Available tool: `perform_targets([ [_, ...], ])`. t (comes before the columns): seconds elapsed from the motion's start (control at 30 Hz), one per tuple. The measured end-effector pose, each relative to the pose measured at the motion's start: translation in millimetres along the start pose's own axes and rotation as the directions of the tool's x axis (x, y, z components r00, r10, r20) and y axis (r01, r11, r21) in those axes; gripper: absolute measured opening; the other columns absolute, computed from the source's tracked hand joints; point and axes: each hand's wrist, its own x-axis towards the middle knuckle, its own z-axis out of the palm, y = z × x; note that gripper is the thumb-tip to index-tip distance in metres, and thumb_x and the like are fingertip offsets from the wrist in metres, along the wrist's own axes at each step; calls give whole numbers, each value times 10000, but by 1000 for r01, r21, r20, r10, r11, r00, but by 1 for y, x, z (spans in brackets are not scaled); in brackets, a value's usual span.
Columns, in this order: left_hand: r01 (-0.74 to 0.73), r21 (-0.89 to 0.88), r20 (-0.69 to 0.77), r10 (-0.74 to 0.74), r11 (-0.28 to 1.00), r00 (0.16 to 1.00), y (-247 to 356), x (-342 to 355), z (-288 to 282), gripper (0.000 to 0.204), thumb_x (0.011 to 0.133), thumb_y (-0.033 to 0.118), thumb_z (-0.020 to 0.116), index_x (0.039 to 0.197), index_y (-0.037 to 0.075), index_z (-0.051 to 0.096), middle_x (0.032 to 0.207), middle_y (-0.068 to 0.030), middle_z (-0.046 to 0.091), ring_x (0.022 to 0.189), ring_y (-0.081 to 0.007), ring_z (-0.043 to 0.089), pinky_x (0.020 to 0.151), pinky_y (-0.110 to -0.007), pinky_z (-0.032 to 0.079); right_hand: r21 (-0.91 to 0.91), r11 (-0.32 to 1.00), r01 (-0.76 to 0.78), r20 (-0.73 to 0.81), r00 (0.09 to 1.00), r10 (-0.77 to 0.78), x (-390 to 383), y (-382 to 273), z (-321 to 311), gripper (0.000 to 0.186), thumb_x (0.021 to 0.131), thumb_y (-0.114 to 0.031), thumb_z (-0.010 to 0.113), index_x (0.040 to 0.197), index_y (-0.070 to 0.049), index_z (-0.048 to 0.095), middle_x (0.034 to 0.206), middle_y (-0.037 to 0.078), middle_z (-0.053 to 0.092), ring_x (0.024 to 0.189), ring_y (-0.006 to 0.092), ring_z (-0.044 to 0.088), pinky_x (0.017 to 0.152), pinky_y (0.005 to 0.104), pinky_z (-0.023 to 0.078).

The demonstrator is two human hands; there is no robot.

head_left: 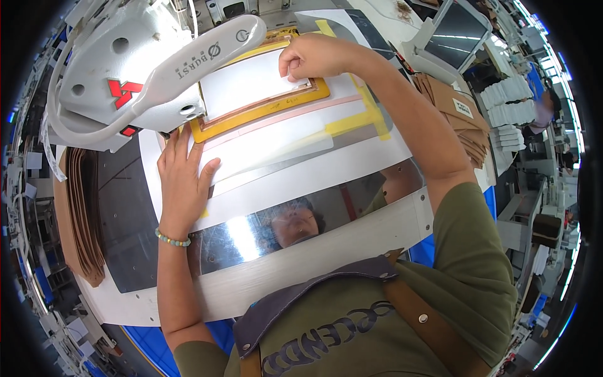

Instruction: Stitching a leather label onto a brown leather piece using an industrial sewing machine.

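Observation:
A yellow template frame with a copper-coloured inner border surrounds a white panel beside the white sewing machine head. My left hand lies with fingers extended on a white sheet, fingertips at the frame's lower left corner, beside the machine head. My right hand has its fingers curled down at the right end of the panel and frame; what they grip, if anything, I cannot make out. Under the frame are white and grey sheets with yellow tape strips and a pink strip.
Brown cut pieces are stacked at left and right. A screen on a stand stands upper right, near stacked white pieces. A reflective metal plate runs along the front edge. The machine head overhangs the left side.

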Motion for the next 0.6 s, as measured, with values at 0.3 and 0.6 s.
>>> perform_targets([
  [0.3,-3,7,4,3,1000,1000,1,1,-2,591,1089,396,555,1538,13,574,1698,-228,409,1618,-400,286,1284,-529,231,32,999,16,-14,1000,-16,1,9,7,178,916,-76,765,1090,-37,758,789,38,730,733,146,648,723,332,494],
  [0.6,-3,-16,-13,3,1000,1000,0,1,-1,599,1067,415,623,1514,17,613,1705,-217,418,1610,-402,297,1273,-536,234,7,1000,-10,35,999,9,3,10,8,202,855,-57,782,1049,-53,728,783,55,735,752,170,690,707,361,502],
])
